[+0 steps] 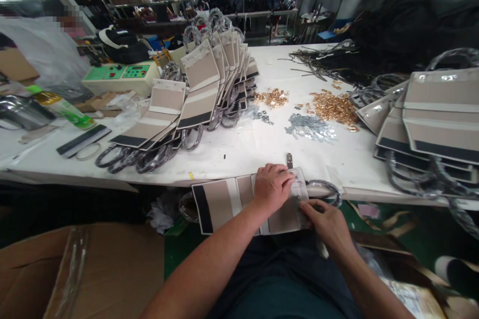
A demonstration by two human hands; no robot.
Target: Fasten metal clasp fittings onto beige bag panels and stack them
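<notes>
A beige bag panel point(245, 194) with a dark strip at its left end and a plastic-wrapped handle point(325, 187) lies across my lap and the table's front edge. My left hand point(273, 187) is closed over the panel's right part, its fingers pressed together near the top edge. My right hand point(325, 222) is closed at the right edge, thumb and forefinger pinched by a small dark piece. A pale end point(322, 249) sticks out under that palm; what it belongs to is hidden. Just beyond the left fingers lies a small metal piece point(289, 160).
Beige bag panels with wrapped handles are stacked at left point(202, 84) and right point(441, 109). Between them lie gold fittings point(333, 107) and silver plates point(310, 127). A green-topped control box point(121, 77) stands at back left. An open cardboard box point(112, 264) sits below the table.
</notes>
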